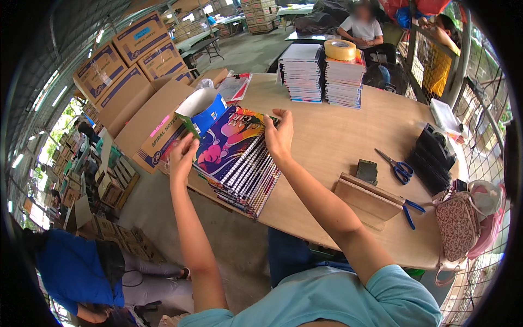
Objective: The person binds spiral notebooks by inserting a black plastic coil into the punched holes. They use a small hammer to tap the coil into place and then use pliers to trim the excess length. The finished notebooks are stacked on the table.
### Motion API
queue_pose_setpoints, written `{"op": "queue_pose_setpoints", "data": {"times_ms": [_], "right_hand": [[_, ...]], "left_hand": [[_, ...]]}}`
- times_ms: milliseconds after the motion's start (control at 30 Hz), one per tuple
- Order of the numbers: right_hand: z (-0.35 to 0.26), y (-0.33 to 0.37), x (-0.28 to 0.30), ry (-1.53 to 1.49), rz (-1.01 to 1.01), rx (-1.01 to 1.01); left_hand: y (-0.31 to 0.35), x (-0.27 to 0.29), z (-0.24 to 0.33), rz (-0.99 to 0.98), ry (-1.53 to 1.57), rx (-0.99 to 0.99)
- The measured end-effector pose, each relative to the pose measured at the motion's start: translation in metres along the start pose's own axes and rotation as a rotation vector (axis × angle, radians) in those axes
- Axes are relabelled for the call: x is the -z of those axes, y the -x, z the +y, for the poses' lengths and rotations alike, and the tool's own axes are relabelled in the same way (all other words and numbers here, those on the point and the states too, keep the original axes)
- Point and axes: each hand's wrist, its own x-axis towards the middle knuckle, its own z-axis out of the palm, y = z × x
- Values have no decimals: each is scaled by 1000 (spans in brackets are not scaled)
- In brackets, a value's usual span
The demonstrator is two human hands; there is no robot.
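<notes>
A tall stack of spiral notebooks with colourful illustrated covers leans at the table's near-left edge, its coil bindings facing me. On its top cover, toward the far left, rests a blue and green paper band bent into an open loop. My left hand is at the stack's left side, fingers extended beside the band's green end; whether they touch it I cannot tell. At the far right corner of the stack is my right hand, thumb and fingers apart, the thumb near the top cover.
An open cardboard carton stands left of the stack. Two book piles are at the table's far side, a tape roll on one. Scissors, a wooden block, pliers and a patterned pouch lie rightward. People are nearby.
</notes>
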Motion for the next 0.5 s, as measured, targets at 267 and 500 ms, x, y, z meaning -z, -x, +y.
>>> {"op": "queue_pose_setpoints", "data": {"times_ms": [267, 500], "right_hand": [[11, 5, -5, -54, 63, -25], [-21, 41, 15, -8, 16, 277]], "left_hand": [[24, -25, -4, 228, 91, -26], [7, 2, -11, -286, 435, -173]]}}
